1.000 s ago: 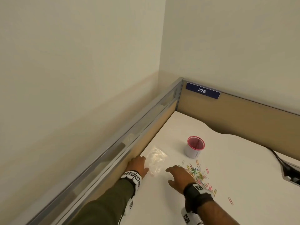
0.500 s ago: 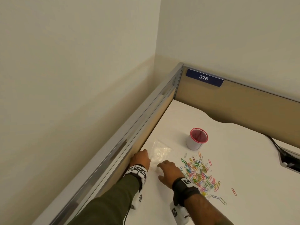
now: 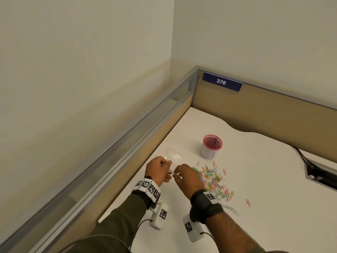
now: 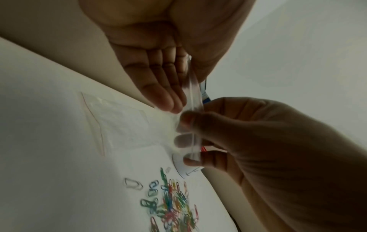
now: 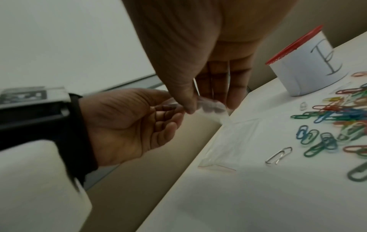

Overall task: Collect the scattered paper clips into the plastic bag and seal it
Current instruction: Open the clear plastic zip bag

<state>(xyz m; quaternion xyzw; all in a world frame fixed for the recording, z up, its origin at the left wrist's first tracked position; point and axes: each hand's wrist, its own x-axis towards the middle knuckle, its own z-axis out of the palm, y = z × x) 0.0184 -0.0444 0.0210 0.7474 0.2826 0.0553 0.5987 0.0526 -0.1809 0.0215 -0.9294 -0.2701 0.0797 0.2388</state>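
Both hands are working at the near end of the clear plastic bag, which is lying on the white desk close to the left partition. The left hand is pinching the bag's edge between thumb and fingertips, and the left wrist view is showing that strip of film running up past its fingers. The right hand is meeting it from the other side, its thumb and fingers curling onto the same edge. The far end of the bag is trailing down onto the desk.

Just beside the right hand, the coloured paper clips are lying in a loose heap, with a few strays, 1 orange clip sitting well apart. Beyond the heap, a white cup with a red rim is standing upright. A blue plate reading 376 is sitting on the back partition.
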